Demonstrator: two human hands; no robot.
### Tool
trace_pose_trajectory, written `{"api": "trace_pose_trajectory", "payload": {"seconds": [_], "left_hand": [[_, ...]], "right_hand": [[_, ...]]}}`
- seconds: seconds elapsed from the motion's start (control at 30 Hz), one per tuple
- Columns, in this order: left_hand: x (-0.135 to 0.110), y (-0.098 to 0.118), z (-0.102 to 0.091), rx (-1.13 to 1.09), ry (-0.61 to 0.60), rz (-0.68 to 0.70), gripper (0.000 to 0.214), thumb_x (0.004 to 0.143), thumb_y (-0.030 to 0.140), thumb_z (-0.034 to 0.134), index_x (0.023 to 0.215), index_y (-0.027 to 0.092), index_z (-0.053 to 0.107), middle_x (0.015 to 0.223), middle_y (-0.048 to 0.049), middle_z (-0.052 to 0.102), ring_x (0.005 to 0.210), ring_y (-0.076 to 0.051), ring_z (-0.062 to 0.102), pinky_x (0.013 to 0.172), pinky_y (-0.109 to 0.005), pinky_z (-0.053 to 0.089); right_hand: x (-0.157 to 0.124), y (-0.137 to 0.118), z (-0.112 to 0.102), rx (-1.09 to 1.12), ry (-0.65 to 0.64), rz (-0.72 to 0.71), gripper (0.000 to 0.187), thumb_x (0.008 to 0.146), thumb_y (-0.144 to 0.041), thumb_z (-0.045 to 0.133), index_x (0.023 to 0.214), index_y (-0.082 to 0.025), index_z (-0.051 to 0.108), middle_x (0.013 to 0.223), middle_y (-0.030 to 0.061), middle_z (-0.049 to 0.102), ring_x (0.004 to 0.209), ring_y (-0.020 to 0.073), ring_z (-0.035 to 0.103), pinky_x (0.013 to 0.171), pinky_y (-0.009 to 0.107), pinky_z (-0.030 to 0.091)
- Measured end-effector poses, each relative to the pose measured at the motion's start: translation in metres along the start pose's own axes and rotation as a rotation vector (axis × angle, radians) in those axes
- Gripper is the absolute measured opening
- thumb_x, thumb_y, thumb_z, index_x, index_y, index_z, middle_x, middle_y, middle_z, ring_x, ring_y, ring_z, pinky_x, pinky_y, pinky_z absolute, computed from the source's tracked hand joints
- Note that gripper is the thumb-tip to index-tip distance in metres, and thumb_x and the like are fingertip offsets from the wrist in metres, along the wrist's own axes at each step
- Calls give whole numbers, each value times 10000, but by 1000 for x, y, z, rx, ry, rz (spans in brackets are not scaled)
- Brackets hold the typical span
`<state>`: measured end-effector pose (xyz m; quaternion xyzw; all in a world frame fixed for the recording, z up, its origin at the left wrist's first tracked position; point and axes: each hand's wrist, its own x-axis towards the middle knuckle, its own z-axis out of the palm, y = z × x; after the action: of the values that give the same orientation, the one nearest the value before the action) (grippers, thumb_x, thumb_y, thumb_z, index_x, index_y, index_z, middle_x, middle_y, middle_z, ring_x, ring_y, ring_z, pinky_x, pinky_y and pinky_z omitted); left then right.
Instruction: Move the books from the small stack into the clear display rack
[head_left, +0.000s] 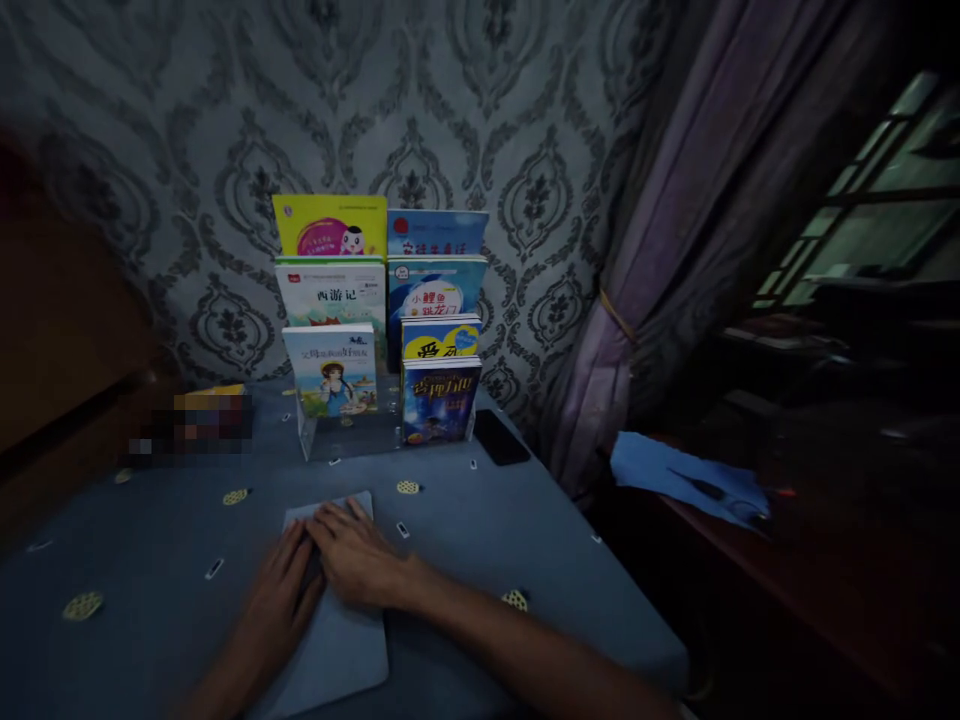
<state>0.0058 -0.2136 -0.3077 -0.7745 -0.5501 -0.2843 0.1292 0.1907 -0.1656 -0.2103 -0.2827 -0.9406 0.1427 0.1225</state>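
I have both hands down on a flat pad [346,648], a blue-grey rectangle lying on the table [480,540] at the near side, in front of the book stand [304,436]. My left hand [280,592] comes up from the bottom of the view, its forearm [229,662] slanting up and to the right. It rests palm down along the pad's left side, fingers long and fairly close together, thumb set apart toward the other hand.

My right hand [356,555] reaches in from the lower right, the right forearm [510,632] stretched across the table, wrist slightly raised. It lies palm down on the upper part of the pad, fingers extended and a little spread, pointing to the upper left. The two hands meet near the pad's far left corner; I cannot tell whether the fingertips overlap or only touch. Neither hand is pinching anything that I can see. How hard they press I cannot tell.

Beyond the hands, books [337,372] stand in two columns in the stand, with a dark phone [501,437] lying just to its right.
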Motion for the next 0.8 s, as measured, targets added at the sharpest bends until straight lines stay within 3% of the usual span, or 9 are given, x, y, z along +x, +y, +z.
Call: {"api": "trace_pose_trajectory", "payload": {"seconds": [0.1,0.23,0.43,0.67,0.8], "left_hand": [[2,0,2,45,57,45,516,944,322,393,1451,225,374,1372,-136,574,1261,-284,556,989,-435,530],[3,2,5,117,132,85,573,940,298,417,1497,235,300,1378,-123,574,1248,-277,569,954,-407,552],[5,2,8,192,196,146,619,948,308,417,1528,210,222,1327,-149,611,1198,-271,609,908,-381,571],[2,1,11,185,111,85,547,935,285,431,1472,220,351,1393,-147,555,1278,-284,539,974,-439,532],[6,11,-7,133,-28,27,473,953,294,407,1407,164,441,1431,-174,507,1336,-289,474,1033,-486,475]], "right_hand": [[4,-3,4,48,9,23,516,931,-184,419,1433,-67,385,1486,183,442,1421,234,345,1205,451,211],[-4,6,7,49,89,149,583,933,-337,482,1435,-50,406,1492,215,415,1427,295,326,1200,503,206],[-22,12,-2,47,111,271,604,921,-395,500,1434,-80,441,1504,192,392,1430,312,313,1192,526,228],[-55,7,-3,29,172,208,564,912,-374,509,1415,-122,477,1455,178,474,1380,285,415,1177,518,279],[-81,1,4,39,207,158,502,900,-325,538,1383,-186,518,1392,137,561,1329,270,487,1162,547,295]]}}
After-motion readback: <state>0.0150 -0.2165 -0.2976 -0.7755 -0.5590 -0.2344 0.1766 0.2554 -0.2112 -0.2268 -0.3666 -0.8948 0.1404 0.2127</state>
